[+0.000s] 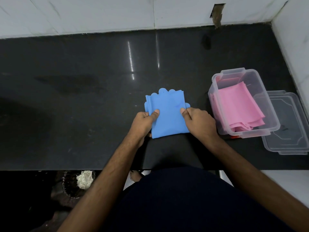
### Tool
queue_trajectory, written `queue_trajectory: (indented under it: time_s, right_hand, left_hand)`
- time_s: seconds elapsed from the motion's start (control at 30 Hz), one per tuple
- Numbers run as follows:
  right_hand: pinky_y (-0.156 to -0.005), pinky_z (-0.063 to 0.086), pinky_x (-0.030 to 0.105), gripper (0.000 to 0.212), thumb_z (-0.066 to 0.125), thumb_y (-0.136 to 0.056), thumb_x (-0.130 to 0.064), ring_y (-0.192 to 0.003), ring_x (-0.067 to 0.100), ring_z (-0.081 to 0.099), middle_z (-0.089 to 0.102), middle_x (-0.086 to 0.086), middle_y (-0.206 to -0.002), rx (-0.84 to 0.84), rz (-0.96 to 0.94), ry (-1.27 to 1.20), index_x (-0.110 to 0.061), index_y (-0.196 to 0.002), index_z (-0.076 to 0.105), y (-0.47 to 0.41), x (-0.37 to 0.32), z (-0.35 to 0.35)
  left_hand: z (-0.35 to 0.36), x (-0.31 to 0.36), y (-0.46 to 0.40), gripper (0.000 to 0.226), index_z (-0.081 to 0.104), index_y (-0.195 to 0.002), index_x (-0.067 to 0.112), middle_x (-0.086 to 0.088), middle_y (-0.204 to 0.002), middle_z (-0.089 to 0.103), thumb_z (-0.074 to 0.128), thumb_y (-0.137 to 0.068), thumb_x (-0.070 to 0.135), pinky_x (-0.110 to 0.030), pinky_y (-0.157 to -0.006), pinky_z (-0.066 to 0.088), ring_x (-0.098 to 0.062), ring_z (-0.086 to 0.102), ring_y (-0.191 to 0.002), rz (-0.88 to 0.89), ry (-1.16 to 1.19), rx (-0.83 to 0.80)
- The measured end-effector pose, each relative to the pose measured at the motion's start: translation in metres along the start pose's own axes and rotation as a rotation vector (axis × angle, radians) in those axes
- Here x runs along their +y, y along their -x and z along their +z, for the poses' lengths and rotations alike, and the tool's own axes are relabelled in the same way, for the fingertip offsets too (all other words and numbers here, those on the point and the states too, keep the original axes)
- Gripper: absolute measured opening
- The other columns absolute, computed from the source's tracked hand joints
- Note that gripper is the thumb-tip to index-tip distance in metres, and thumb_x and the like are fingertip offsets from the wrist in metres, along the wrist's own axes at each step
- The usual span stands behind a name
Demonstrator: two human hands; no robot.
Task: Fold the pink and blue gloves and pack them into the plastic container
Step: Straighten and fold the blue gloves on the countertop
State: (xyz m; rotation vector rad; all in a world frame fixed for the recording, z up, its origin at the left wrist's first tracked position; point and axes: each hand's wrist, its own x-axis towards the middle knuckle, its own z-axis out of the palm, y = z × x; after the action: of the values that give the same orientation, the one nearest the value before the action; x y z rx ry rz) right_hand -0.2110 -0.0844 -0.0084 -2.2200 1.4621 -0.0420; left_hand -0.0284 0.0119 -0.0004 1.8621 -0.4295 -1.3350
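**Blue gloves: lift and pack**

Left hand (pixel 143 121) and right hand (pixel 199 121) each pinch a side of the folded blue rubber gloves (pixel 168 114) on the black counter (pixel 83 97). Keep both pinches tight so the fold holds, then lay it over the folded pink gloves (pixel 237 106) in the clear plastic container (pixel 215 77).

no text, label, brand or number can be read anywhere. the small red patch at the near base of the plastic container (pixel 235 137) is too blurred to make out.
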Motion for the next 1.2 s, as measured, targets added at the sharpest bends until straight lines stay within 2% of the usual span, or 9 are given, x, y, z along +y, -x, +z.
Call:
queue_trajectory:
  time_s: [0.13,0.27,0.33,0.53,0.63,0.73,0.87,1.0,1.2]
  right_hand:
    - [-0.064,0.045,0.037,0.051,0.032,-0.107,-0.052,-0.075,0.027,0.061,0.063,0.002,-0.077,0.003,0.026,-0.007,-0.018,-0.075,0.052,0.0,-0.001,0.0]
    - [-0.058,0.036,0.033,0.051,0.033,-0.106,-0.053,-0.07,0.024,0.059,0.061,0.001,-0.074,0.026,0.028,-0.008,-0.019,-0.073,0.051,0.0,0.0,0.003]
    - [-0.055,0.033,0.031,0.052,0.033,-0.106,-0.054,-0.067,0.02,0.058,0.062,0.0,-0.073,0.04,0.025,-0.015,-0.019,-0.075,0.054,0.002,0.0,0.003]
    - [-0.059,0.041,0.035,0.051,0.034,-0.106,-0.052,-0.072,0.027,0.063,0.059,0.002,-0.071,0.092,0.044,-0.036,-0.015,-0.076,0.052,0.008,-0.004,0.003]
    - [-0.064,0.048,0.035,0.034,0.044,-0.105,-0.047,-0.09,0.027,0.065,0.065,0.005,-0.101,0.264,-0.066,0.007,-0.016,-0.112,0.056,0.021,-0.008,0.002]
    - [-0.08,0.052,0.043,0.054,0.055,-0.099,-0.041,-0.112,0.031,0.056,0.055,0.015,-0.131,0.382,-0.27,0.08,-0.009,-0.141,0.046,0.033,-0.02,0.006]
    - [-0.117,0.028,0.046,0.061,0.035,-0.106,-0.045,-0.151,0.026,0.03,0.032,0.009,-0.165,0.239,-0.401,0.212,-0.013,-0.158,0.033,0.036,-0.043,0.03]
    - [-0.126,0.012,0.049,0.065,0.019,-0.107,-0.047,-0.158,0.017,0.004,0.007,0.0,-0.172,0.118,-0.296,0.229,-0.018,-0.164,0.012,0.03,-0.025,0.043]
    - [-0.127,0.014,0.045,0.064,0.021,-0.108,-0.04,-0.159,0.02,0.0,-0.007,0.004,-0.172,0.071,-0.198,0.027,-0.014,-0.164,0.003,0.031,-0.008,0.04]
  left_hand:
    - [-0.001,-0.005,0.008,0.047,0.072,-0.083,0.004,-0.009,-0.085,0.08,0.074,-0.092,0.05,-0.03,-0.057,0.055,-0.018,0.074,-0.072,0.096,0.049,0.056]
    - [0.005,-0.029,0.03,0.042,0.069,-0.115,0.021,0.013,-0.102,0.078,0.082,-0.083,0.046,-0.022,-0.078,0.06,-0.001,0.075,-0.092,0.37,-0.167,0.191]
    - [0.008,-0.036,0.033,0.04,0.065,-0.124,0.02,0.015,-0.1,0.075,0.079,-0.089,0.035,-0.018,-0.077,0.057,0.002,0.071,-0.087,0.423,-0.295,0.266]
    - [0.008,-0.02,0.019,0.016,0.061,-0.106,0.018,0.011,-0.08,0.06,0.07,-0.095,0.024,-0.007,-0.057,0.04,-0.002,0.057,-0.071,0.366,-0.447,0.311]
    - [0.001,-0.017,0.012,0.016,0.063,-0.096,0.017,0.004,-0.08,0.067,0.073,-0.092,0.029,-0.013,-0.057,0.041,-0.008,0.061,-0.071,0.299,-0.428,0.276]
    - [-0.005,-0.016,0.007,0.017,0.067,-0.094,0.018,-0.001,-0.083,0.074,0.077,-0.089,0.031,-0.03,-0.063,0.055,-0.014,0.069,-0.073,0.246,-0.35,0.228]
    - [-0.007,-0.016,0.006,0.016,0.069,-0.089,0.018,-0.001,-0.082,0.077,0.079,-0.086,0.03,-0.039,-0.07,0.06,-0.02,0.074,-0.077,0.214,-0.281,0.195]
    - [-0.007,-0.015,0.007,0.019,0.069,-0.093,0.01,-0.01,-0.086,0.078,0.082,-0.085,0.021,-0.058,-0.075,0.063,-0.036,0.076,-0.086,0.153,-0.124,0.157]
    - [-0.004,-0.014,0.01,0.025,0.067,-0.09,0.016,-0.001,-0.084,0.078,0.083,-0.082,0.033,-0.049,-0.074,0.064,-0.021,0.077,-0.081,0.172,-0.209,0.217]
